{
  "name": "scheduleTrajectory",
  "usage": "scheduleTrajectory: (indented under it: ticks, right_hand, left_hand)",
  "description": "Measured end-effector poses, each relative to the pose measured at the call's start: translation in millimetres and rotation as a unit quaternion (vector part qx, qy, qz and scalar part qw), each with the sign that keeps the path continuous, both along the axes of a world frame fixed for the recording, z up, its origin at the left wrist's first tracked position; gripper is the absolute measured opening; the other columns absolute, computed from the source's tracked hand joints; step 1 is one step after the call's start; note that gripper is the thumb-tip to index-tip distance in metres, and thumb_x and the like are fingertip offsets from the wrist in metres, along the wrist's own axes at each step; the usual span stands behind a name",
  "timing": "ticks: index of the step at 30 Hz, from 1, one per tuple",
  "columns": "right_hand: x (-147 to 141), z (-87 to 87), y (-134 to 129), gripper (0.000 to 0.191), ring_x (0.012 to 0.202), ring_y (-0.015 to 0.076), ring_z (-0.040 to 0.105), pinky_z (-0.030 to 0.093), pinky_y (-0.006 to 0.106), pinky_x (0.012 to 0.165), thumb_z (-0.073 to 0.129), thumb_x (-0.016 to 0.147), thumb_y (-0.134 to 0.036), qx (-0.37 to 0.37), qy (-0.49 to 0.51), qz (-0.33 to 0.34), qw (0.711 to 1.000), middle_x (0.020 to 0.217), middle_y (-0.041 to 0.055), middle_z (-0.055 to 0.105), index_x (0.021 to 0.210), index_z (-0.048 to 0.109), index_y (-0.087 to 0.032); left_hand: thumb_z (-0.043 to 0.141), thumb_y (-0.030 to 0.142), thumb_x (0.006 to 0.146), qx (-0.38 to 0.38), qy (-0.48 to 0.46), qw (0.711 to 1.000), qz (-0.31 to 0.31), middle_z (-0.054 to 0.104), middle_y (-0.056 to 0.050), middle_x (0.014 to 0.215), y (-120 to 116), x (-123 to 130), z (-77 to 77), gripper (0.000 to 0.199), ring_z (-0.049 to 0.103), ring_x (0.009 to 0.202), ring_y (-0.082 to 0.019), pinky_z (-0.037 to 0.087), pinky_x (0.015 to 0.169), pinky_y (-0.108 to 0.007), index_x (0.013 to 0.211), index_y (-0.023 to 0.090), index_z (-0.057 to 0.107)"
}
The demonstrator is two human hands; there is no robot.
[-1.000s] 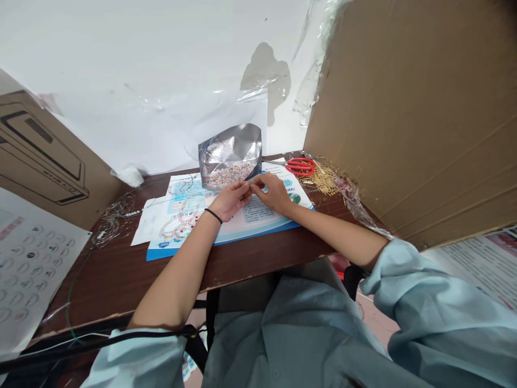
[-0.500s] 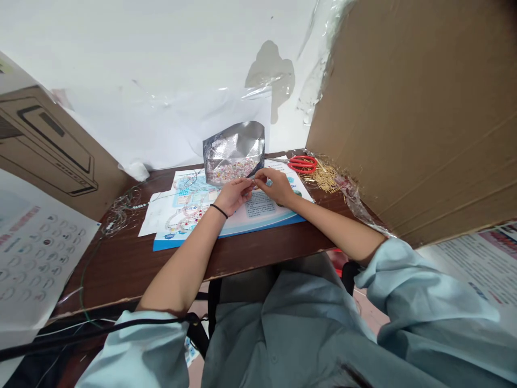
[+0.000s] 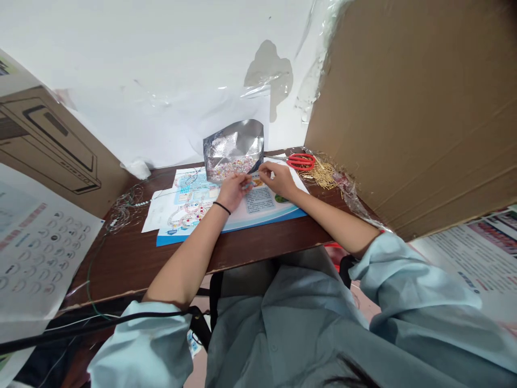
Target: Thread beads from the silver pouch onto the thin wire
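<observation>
Silver foil bag [image 3: 233, 145] of beads stands at the top of the printed sheet [image 3: 274, 213], just behind both hands. Left hand [image 3: 231, 191] and right hand [image 3: 279, 180] have fingers narrow, pinched toward each other just before the bag; anything held is too small to tell. Red scissors [image 3: 301, 161] and brass pins [image 3: 321, 175] lie right on the desk [image 3: 258, 240].

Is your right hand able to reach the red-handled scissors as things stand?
Probably yes. The right hand is over the printed sheet, close to the red-handled scissors, and nothing stands between them.
</observation>
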State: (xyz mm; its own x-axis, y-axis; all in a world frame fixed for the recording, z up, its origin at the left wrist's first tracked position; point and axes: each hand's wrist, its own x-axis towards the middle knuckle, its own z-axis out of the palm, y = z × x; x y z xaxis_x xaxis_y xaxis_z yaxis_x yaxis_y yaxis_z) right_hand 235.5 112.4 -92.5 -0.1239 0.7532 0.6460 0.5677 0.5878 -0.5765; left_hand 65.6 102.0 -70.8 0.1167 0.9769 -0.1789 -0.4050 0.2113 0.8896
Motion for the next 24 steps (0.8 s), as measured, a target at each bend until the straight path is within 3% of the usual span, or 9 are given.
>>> scheduleTrajectory:
  ticks: [4, 10, 14, 20, 24]
  right_hand:
    - [11.0, 2.3, 8.3, 0.007, 0.064, 0.0145, 0.052, 0.040, 0.029, 0.067, 0.057, 0.082, -0.016, -0.043, 0.057, -0.076, 0.995, 0.074, -0.0007, 0.064, 0.080, 0.060, -0.021]
    - [22.2, -1.8, 18.8, 0.010, 0.077, 0.0175, 0.060, 0.043, 0.030, 0.074, 0.055, 0.083, -0.015, -0.109, 0.097, -0.118, 0.982, 0.076, 0.0012, 0.065, 0.075, 0.055, -0.021]
    - [23.6, -4.8, 21.0, 0.009, 0.082, 0.0197, 0.061, 0.044, 0.032, 0.080, 0.053, 0.082, -0.015, -0.121, 0.063, -0.130, 0.982, 0.081, 0.0030, 0.067, 0.076, 0.057, -0.020]
    - [24.5, -5.9, 18.3, 0.013, 0.091, 0.0248, 0.059, 0.046, 0.037, 0.082, 0.051, 0.086, -0.016, -0.094, -0.044, -0.187, 0.977, 0.098, 0.0101, 0.067, 0.085, 0.064, -0.018]
    - [24.6, -7.8, 17.2, 0.015, 0.099, 0.0281, 0.058, 0.047, 0.040, 0.081, 0.053, 0.086, -0.016, -0.122, -0.097, -0.196, 0.968, 0.107, 0.0131, 0.065, 0.088, 0.067, -0.018]
  left_hand:
    - [0.061, 0.013, 0.085, 0.021, -0.074, 0.994, 0.076, 0.071, -0.003, 0.083, 2.5, -3.1, 7.0, 0.018, 0.071, 0.085, -0.015, 0.056, 0.089, -0.031, 0.076, 0.020, 0.047]
    - [0.054, 0.016, 0.089, -0.002, -0.124, 0.986, 0.111, 0.063, 0.002, 0.061, 4.6, -10.3, 15.6, 0.008, 0.069, 0.068, -0.012, 0.059, 0.084, -0.027, 0.082, 0.020, 0.053]
    - [0.055, 0.018, 0.091, 0.002, -0.130, 0.990, 0.045, 0.060, 0.004, 0.058, -1.5, -10.9, 21.9, 0.009, 0.065, 0.060, -0.010, 0.060, 0.075, -0.022, 0.082, 0.020, 0.055]
    - [0.051, 0.023, 0.093, 0.010, -0.091, 0.989, -0.120, 0.051, 0.006, 0.054, -17.0, -12.5, 32.8, 0.012, 0.055, 0.046, -0.007, 0.052, 0.049, -0.017, 0.082, 0.020, 0.054]
    - [0.054, 0.028, 0.092, 0.020, -0.039, 0.988, -0.146, 0.052, 0.005, 0.055, -18.0, -11.4, 31.3, 0.011, 0.057, 0.047, -0.008, 0.054, 0.051, -0.019, 0.084, 0.020, 0.054]
